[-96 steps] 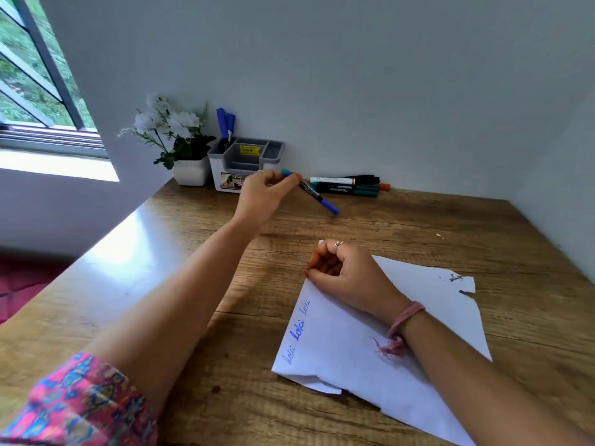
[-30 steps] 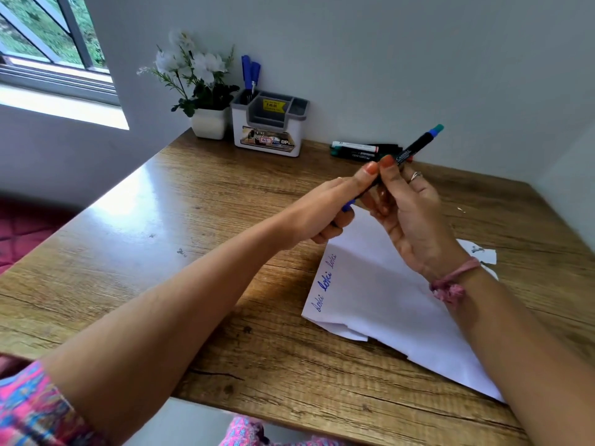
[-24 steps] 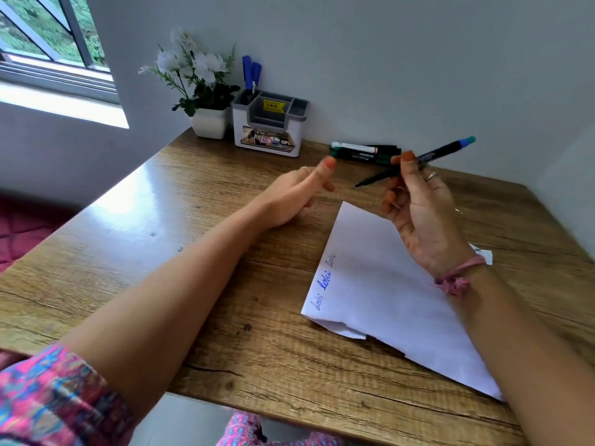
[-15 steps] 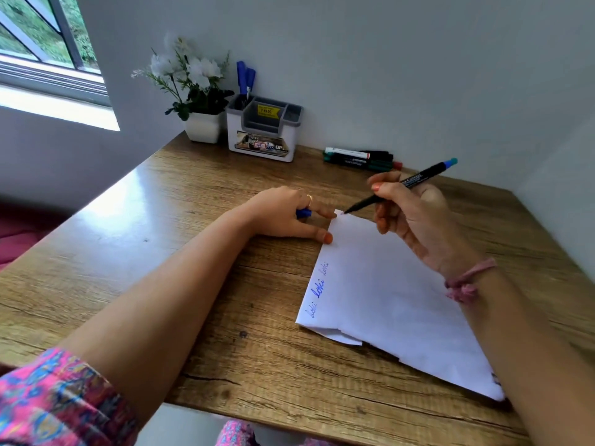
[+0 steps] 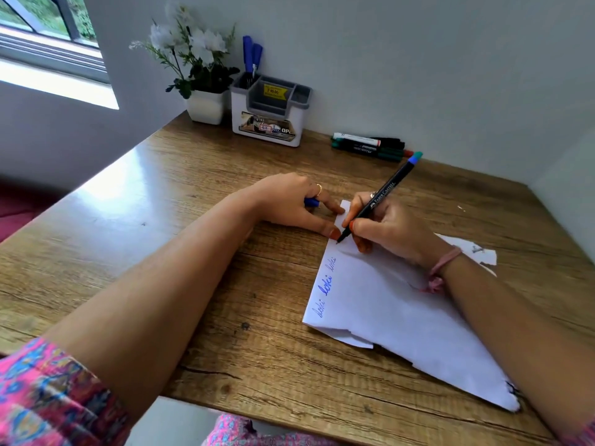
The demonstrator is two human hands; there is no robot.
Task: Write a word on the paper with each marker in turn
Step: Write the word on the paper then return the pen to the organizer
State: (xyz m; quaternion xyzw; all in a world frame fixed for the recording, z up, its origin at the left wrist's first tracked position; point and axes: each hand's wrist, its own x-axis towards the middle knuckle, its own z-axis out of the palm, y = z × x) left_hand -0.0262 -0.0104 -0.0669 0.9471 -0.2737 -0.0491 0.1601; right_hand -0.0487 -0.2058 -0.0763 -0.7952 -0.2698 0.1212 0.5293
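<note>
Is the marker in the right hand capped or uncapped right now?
Uncapped. The marker in the right hand shows a bare dark tip touching the paper, and the left hand holds a blue cap.

We saw a wood-grain brown table [image 5: 199, 194] carrying a torn white sheet of paper [image 5: 402, 317] near its right front. Along the back edge stood a white square flower pot [image 5: 206, 106], a white-and-grey plastic desk organiser [image 5: 269, 119] and a row of capped markers [image 5: 370, 145] lying flat.
</note>
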